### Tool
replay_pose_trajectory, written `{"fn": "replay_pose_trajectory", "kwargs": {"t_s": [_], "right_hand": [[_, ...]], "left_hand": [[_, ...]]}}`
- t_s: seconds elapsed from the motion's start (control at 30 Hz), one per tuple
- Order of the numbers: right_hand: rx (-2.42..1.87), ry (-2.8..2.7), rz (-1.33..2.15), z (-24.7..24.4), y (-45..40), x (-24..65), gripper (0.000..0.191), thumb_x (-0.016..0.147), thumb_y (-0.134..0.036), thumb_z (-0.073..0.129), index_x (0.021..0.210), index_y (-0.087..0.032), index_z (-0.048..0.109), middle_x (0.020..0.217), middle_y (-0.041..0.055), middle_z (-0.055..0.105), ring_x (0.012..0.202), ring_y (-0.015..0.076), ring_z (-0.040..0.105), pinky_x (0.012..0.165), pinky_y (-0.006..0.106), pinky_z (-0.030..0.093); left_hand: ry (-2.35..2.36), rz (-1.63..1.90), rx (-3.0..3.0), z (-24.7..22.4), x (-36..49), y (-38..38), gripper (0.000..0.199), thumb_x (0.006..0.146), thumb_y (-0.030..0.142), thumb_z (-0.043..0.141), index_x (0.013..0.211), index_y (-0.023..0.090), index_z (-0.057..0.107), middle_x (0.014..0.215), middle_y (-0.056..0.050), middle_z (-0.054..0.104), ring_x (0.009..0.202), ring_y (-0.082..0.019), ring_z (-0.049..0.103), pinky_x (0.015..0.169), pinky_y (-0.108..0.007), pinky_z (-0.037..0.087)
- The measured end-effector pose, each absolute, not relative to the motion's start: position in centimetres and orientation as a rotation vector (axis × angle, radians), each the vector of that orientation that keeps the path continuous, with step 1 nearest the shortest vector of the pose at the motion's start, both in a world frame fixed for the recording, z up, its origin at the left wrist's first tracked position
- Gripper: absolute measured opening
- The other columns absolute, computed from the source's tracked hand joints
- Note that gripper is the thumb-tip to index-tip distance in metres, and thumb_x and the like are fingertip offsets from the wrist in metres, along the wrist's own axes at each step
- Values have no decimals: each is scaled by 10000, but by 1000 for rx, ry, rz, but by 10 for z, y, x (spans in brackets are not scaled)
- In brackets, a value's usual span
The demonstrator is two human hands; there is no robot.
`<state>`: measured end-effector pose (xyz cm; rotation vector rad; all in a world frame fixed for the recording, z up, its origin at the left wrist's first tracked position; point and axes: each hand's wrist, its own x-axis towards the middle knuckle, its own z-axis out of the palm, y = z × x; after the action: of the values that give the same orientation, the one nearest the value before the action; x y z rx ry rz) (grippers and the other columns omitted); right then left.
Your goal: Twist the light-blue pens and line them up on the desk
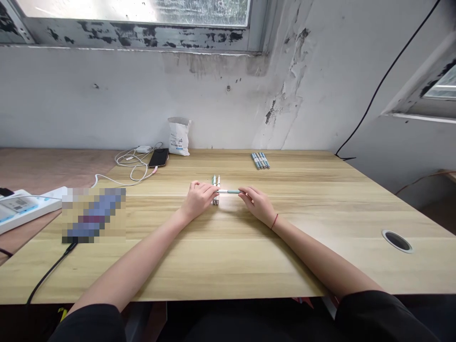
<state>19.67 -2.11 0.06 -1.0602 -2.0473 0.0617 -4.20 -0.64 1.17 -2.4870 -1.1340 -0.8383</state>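
Between my two hands a slim pen [229,192], part white and part blue-green, lies level from left to right above the table. My left hand [200,196] pinches its left end with the fingertips. At its right end my right hand [259,204], with a red string on the wrist, closes its fingertips on the tip. Beneath the held pen, beside my left fingers, two more pens [218,180] lie side by side, pointing away from me; their middles are partly covered. Farther back on the right, several blue and white pens [261,160] lie in a row.
The wooden table [285,266] has a round cable hole [397,241] at right. At the back left are a black phone [158,157], a white cable [132,159] and a white pouch [179,136]. A power strip [32,209] and a blurred-out object [94,216] lie left.
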Motion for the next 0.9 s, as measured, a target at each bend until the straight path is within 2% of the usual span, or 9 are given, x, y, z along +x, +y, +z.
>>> {"fn": "replay_pose_trajectory", "kwargs": {"t_s": [0.07, 0.27, 0.47, 0.53, 0.63, 0.7, 0.77, 0.9], "right_hand": [[-1062, -2055, 28, 1, -20, 197, 235, 930, -330, 396, 975, -231, 604, 909, 73, 646, 744, 175, 587, 681, 280, 447], [-1134, -2140, -82, 1, -21, 200, 257, 941, -299, 360, 878, -210, 593, 779, 59, 599, 655, 161, 532, 574, 254, 379], [-1108, -2089, 78, -1, -23, 196, 226, 929, -251, 364, 832, -207, 565, 722, 31, 562, 621, 151, 509, 576, 252, 379], [-1113, -2080, 89, -1, -23, 196, 210, 927, -253, 378, 867, -216, 575, 749, 36, 578, 658, 159, 531, 597, 258, 393], [-1105, -2113, -34, 2, -23, 196, 197, 926, -286, 406, 949, -228, 594, 903, 70, 613, 797, 190, 560, 674, 285, 416], [-1076, -2150, -116, 7, -23, 198, 193, 920, -298, 429, 939, -230, 608, 957, 86, 611, 849, 208, 550, 721, 308, 421], [-1060, -2188, -165, 12, -20, 202, 197, 912, -293, 443, 870, -224, 623, 915, 96, 608, 825, 218, 535, 727, 326, 420], [-1185, -2124, -272, 21, -1, 231, 247, 913, -289, 420, 819, -205, 633, 852, 104, 599, 816, 222, 513, 724, 327, 414]], "left_hand": [[-1120, -819, -2499, 12, -42, -7, 210, 935, 312, 424, 1020, 229, 597, 964, -42, 683, 857, -160, 599, 839, -359, 293], [-1111, -830, -2463, 14, -38, -12, 170, 924, 299, 458, 1012, 242, 592, 938, -25, 690, 813, -149, 602, 803, -369, 279], [-1089, -821, -2413, 17, -38, -15, 158, 926, 279, 455, 986, 254, 599, 909, -24, 692, 791, -153, 603, 803, -389, 266], [-1079, -821, -2399, 17, -39, -14, 161, 924, 279, 458, 997, 260, 600, 919, -26, 691, 800, -160, 604, 802, -391, 271], [-1077, -844, -2390, 15, -41, -12, 173, 920, 285, 465, 1031, 263, 596, 945, -30, 687, 824, -165, 606, 814, -391, 283], [-1077, -849, -2410, 14, -42, -12, 185, 918, 290, 469, 1051, 265, 594, 949, -29, 685, 831, -164, 606, 824, -383, 301], [-1066, -854, -2449, 14, -40, -12, 218, 914, 295, 471, 1102, 268, 580, 987, -33, 675, 874, -166, 602, 833, -362, 330], [-1077, -909, -2445, 14, -35, -15, 396, 896, 348, 484, 1279, 250, 465, 1241, -81, 551, 1126, -211, 503, 904, -339, 356]]}}
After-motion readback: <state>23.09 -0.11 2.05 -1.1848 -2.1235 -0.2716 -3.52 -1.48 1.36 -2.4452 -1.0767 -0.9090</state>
